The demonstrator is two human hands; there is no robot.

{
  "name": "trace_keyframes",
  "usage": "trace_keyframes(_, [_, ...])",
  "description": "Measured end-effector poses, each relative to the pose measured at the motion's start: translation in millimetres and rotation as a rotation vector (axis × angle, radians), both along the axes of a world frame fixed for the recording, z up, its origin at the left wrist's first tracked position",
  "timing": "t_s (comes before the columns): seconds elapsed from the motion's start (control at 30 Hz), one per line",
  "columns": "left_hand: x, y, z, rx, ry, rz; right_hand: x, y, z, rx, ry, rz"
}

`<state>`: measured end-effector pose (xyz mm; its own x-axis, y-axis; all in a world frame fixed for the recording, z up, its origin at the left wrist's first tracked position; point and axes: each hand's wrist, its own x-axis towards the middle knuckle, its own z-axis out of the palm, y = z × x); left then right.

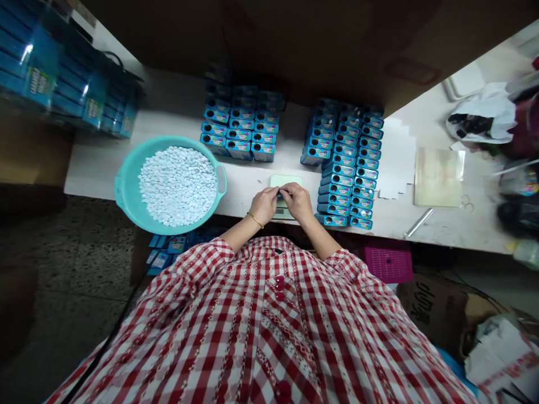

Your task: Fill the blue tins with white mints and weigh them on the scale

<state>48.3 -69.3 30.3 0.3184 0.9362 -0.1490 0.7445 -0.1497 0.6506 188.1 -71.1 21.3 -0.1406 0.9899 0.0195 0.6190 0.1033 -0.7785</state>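
Note:
Both hands meet in front of my body, over a pale green digital scale (285, 180) at the table's front edge. My left hand (264, 205), with a thin gold bangle at the wrist, is closed with its fingertips on a small blue box (279, 193). From the other side my right hand (297, 201) grips the same box, thumb and fingers bent. Most of that box is hidden by the fingers. Left of the hands sits a turquoise basin (126, 193) holding many small white candies (177, 185).
Blue boxes with round dark holes stand in rows behind the scale (239, 134) and to its right (343, 174). Wrapped packs of blue boxes (63, 78) are at far left. White papers (396, 154), a metal tube (419, 223) and a magenta basket (388, 262) lie to the right.

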Motion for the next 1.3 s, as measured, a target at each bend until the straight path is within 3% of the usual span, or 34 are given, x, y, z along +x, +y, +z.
trace_keyframes(0.1, [0.2,-2.2,-0.5,0.02,-0.008,-0.002,8.9,-5.4,0.5,0.0,0.03,-0.024])
trace_keyframes(0.2, [0.4,-2.4,-0.8,0.026,-0.068,0.01,20.4,-11.6,2.9,0.05,-0.122,-0.04])
trace_keyframes(0.37, [-16.5,1.4,4.0,-0.042,-0.242,0.153,22.1,-12.2,4.0,0.035,-0.444,0.143])
trace_keyframes(0.5, [-66.9,3.7,3.3,0.004,-0.355,0.417,6.5,-3.5,-0.1,-0.04,-0.446,0.234])
trace_keyframes(0.63, [-132.8,1.1,-13.3,0.015,-0.237,0.69,-6.4,5.0,-2.1,-0.03,-0.271,0.222])
trace_keyframes(0.77, [-174.2,-1.0,-37.2,-0.065,0.062,0.703,-3.9,5.6,2.5,0.095,-0.028,0.174])
trace_keyframes(0.9, [-183.3,1.2,-56.1,-0.171,0.194,0.583,14.5,-3.0,9.5,0.133,0.081,0.032])
trace_keyframes(1.07, [-183.3,7.9,-69.2,-0.144,0.187,0.447,36.7,-18.6,14.2,0.098,0.046,-0.106])
trace_keyframes(1.13, [-184.3,11.2,-71.3,-0.177,0.062,0.507,41.0,-23.0,15.0,0.097,0.031,-0.133])
trace_keyframes(1.23, [-188.1,14.7,-68.7,-0.227,-0.087,0.707,44.1,-27.5,16.5,0.112,0.03,-0.153])
trace_keyframes(1.3, [-193.9,15.5,-62.0,-0.278,-0.316,0.857,44.6,-30.5,18.0,0.112,0.033,-0.152])
